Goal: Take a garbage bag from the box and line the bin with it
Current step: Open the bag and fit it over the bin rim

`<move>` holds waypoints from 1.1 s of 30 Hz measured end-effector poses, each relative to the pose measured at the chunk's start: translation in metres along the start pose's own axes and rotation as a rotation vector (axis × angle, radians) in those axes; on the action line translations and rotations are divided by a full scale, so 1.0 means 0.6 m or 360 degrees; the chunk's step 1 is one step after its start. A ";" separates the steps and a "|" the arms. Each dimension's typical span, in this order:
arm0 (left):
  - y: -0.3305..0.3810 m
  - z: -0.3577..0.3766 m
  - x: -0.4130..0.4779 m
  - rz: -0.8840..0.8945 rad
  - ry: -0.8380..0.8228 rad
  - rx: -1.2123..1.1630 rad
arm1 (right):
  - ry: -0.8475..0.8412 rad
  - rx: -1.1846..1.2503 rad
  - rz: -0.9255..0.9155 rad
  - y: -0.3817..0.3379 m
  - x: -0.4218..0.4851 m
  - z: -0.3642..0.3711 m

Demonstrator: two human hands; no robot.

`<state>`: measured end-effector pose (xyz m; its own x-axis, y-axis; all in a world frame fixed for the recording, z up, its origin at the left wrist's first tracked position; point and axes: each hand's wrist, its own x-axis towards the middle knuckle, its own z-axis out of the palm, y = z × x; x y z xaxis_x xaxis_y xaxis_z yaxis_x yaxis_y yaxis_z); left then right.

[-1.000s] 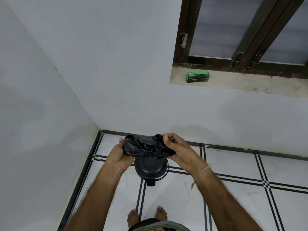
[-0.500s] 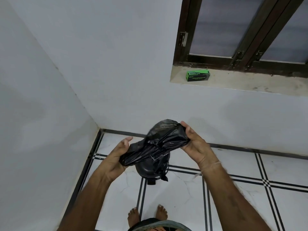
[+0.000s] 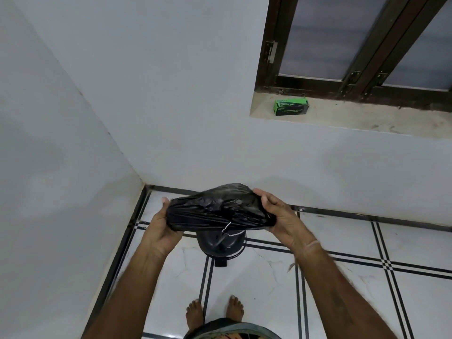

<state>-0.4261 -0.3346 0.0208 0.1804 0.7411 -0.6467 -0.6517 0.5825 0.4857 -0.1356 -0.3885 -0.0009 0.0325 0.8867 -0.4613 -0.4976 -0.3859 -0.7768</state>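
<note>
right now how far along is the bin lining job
Done: one black garbage bag is out of the green box, which sits on the window sill. In hand: the left hand and right hand grip the bag's ends, holding it bunched and stretched above the black bin. Left: open the bag's mouth, lower it into the bin and fold it over the rim.
</note>
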 end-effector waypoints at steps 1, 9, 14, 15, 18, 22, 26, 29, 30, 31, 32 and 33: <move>0.001 -0.003 0.000 0.0040 -0.0034 -0.0060 | -0.0020 -0.0075 -0.0017 -0.001 -0.005 -0.003; 0.001 -0.034 0.017 0.0145 -0.0153 0.0202 | -0.0328 -0.0856 0.0221 -0.004 -0.013 -0.003; -0.001 -0.052 0.015 0.0181 -0.0186 0.0560 | -0.0248 -0.0897 0.0189 0.002 0.001 0.005; -0.001 -0.055 0.014 0.0186 -0.0207 0.0622 | -0.0177 -0.0815 0.0168 0.005 0.007 0.008; -0.003 -0.063 0.004 0.0182 -0.0244 0.0847 | 0.0028 -0.0488 0.0099 0.012 0.024 0.023; -0.009 -0.078 -0.004 0.0035 -0.0386 0.1123 | 0.0129 -0.0307 0.0164 0.013 0.048 0.049; 0.000 -0.094 0.008 0.0103 -0.0284 0.0670 | 0.0203 -0.0728 0.0087 0.015 0.056 0.079; 0.031 -0.095 0.029 0.0224 -0.0199 0.0384 | 0.0100 -0.1037 -0.0039 0.031 0.047 0.101; 0.042 -0.094 0.033 0.0252 -0.0191 0.0377 | 0.0092 -0.0982 -0.0010 0.033 0.042 0.109; 0.053 -0.094 0.037 0.0267 -0.0193 0.0424 | 0.0085 -0.0890 0.0051 0.034 0.041 0.116; 0.062 -0.095 0.040 0.0274 -0.0187 0.0496 | 0.0070 -0.0809 0.0100 0.036 0.042 0.120; 0.069 -0.100 0.044 0.0270 -0.0182 0.0596 | 0.0061 -0.0766 0.0138 0.039 0.043 0.125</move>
<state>-0.4922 -0.3112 -0.0112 0.1878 0.8569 -0.4801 -0.3702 0.5145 0.7735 -0.2112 -0.3555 0.0008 0.0447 0.8394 -0.5416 -0.0429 -0.5401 -0.8405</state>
